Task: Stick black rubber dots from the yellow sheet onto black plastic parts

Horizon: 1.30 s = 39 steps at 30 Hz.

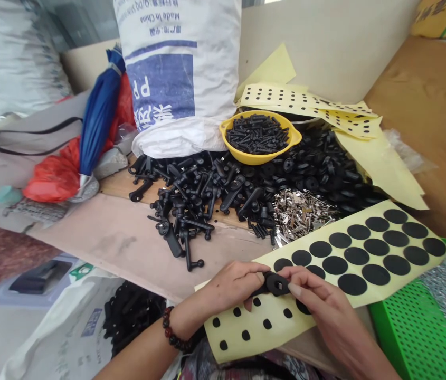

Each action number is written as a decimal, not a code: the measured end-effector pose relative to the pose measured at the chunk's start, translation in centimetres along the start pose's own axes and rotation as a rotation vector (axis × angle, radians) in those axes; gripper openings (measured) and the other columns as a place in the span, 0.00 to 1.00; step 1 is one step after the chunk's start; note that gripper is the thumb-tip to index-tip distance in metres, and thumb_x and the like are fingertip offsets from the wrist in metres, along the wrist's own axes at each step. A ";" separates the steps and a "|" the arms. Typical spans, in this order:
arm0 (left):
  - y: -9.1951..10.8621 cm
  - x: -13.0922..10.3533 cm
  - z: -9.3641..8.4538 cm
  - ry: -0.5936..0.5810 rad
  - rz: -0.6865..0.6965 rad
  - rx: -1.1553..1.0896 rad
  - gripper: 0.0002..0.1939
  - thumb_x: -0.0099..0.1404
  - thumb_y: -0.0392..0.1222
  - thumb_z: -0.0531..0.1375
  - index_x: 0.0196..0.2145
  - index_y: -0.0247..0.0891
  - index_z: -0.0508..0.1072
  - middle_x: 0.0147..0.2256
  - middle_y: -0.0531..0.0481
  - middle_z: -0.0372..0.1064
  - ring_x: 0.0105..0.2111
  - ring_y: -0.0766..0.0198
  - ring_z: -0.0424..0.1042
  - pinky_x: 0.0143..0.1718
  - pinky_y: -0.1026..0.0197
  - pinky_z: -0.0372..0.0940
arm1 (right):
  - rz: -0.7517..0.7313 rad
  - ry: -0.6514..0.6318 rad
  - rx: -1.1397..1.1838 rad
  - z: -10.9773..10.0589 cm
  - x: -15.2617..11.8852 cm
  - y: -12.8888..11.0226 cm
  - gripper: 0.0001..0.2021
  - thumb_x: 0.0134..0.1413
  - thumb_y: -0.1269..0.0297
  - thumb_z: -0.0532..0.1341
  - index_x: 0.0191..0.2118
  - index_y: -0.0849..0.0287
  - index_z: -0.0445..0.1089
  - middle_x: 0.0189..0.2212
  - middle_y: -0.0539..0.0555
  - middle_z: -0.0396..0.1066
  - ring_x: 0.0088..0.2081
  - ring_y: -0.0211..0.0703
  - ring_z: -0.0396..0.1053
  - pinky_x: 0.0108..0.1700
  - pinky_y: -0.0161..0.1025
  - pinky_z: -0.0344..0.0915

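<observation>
My left hand, with a beaded bracelet at the wrist, is closed on a black plastic part with a round disc end. A small metallic piece shows in the middle of that disc. My right hand pinches the disc's right edge between thumb and fingers. Below both hands lies a pale yellow backing sheet. Large black round pads cover its right part, and small black dots sit on its left part.
Beyond the hands are heaped black plastic arms, small metal clips and black discs. A yellow bowl holds black ribbed pieces. A white sack stands behind. A green basket is at right, a blue umbrella at left.
</observation>
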State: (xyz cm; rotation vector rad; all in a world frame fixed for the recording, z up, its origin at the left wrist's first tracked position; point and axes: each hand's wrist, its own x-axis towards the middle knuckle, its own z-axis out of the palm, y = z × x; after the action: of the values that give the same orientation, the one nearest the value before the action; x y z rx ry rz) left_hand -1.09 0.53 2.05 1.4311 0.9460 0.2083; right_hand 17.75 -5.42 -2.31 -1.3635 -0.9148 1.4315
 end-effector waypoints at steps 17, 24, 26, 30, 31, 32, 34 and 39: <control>0.1 -0.2 0.0 -0.007 0.011 -0.039 0.18 0.66 0.43 0.49 0.44 0.34 0.73 0.22 0.56 0.62 0.19 0.70 0.62 0.24 0.68 0.57 | 0.023 -0.022 0.023 -0.2 0.0 0.6 0.14 0.44 0.55 0.68 0.20 0.56 0.67 0.37 0.55 0.71 0.39 0.48 0.64 0.37 0.36 0.60; -0.4 0.0 0.1 0.014 -0.007 -0.040 0.18 0.65 0.44 0.49 0.46 0.35 0.73 0.22 0.56 0.63 0.18 0.71 0.62 0.24 0.69 0.57 | 0.022 -0.026 0.022 -0.3 -0.1 0.4 0.14 0.45 0.55 0.67 0.20 0.56 0.66 0.36 0.54 0.70 0.38 0.46 0.64 0.36 0.35 0.59; -0.6 0.0 0.2 0.017 -0.003 -0.035 0.18 0.65 0.44 0.50 0.45 0.36 0.74 0.24 0.56 0.64 0.18 0.72 0.62 0.24 0.69 0.58 | 0.017 -0.024 0.016 -0.2 -0.1 0.4 0.14 0.46 0.55 0.67 0.20 0.56 0.66 0.36 0.53 0.70 0.38 0.46 0.63 0.36 0.35 0.59; -0.8 0.0 0.2 0.019 -0.005 -0.025 0.19 0.66 0.46 0.51 0.47 0.35 0.73 0.25 0.55 0.64 0.19 0.71 0.64 0.24 0.69 0.58 | 0.009 -0.021 0.002 -0.1 0.0 0.4 0.14 0.46 0.55 0.67 0.20 0.56 0.67 0.36 0.53 0.70 0.37 0.46 0.64 0.36 0.35 0.60; -0.8 0.0 0.3 0.027 -0.012 -0.024 0.19 0.65 0.46 0.51 0.49 0.35 0.72 0.26 0.55 0.65 0.19 0.71 0.64 0.23 0.69 0.59 | 0.009 -0.022 -0.004 0.0 0.0 0.4 0.14 0.46 0.55 0.67 0.20 0.56 0.67 0.36 0.54 0.70 0.38 0.47 0.64 0.36 0.35 0.60; -0.8 -0.1 0.3 0.035 -0.019 -0.019 0.20 0.65 0.46 0.51 0.50 0.35 0.72 0.26 0.55 0.65 0.19 0.71 0.64 0.23 0.69 0.59 | 0.011 -0.023 -0.009 0.0 0.0 0.4 0.14 0.46 0.55 0.67 0.20 0.56 0.67 0.36 0.54 0.70 0.38 0.47 0.64 0.36 0.35 0.60; -0.8 -0.1 0.4 0.047 -0.025 -0.006 0.20 0.64 0.44 0.52 0.50 0.34 0.71 0.24 0.55 0.64 0.19 0.71 0.64 0.23 0.69 0.59 | 0.013 -0.011 -0.014 0.0 0.0 0.3 0.14 0.45 0.55 0.67 0.19 0.56 0.66 0.35 0.54 0.70 0.38 0.47 0.64 0.36 0.35 0.60; -0.7 0.0 0.6 0.048 -0.016 0.000 0.20 0.64 0.42 0.51 0.49 0.33 0.72 0.21 0.57 0.62 0.18 0.70 0.63 0.22 0.69 0.57 | 0.014 0.008 -0.030 0.1 -0.1 0.1 0.14 0.43 0.55 0.67 0.18 0.56 0.66 0.35 0.55 0.70 0.37 0.48 0.64 0.34 0.36 0.61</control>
State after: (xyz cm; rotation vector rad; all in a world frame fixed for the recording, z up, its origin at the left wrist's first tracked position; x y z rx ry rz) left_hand -1.04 -0.04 1.34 1.4236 0.9960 0.2314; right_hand 17.65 -5.55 -2.33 -1.4001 -0.9263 1.4271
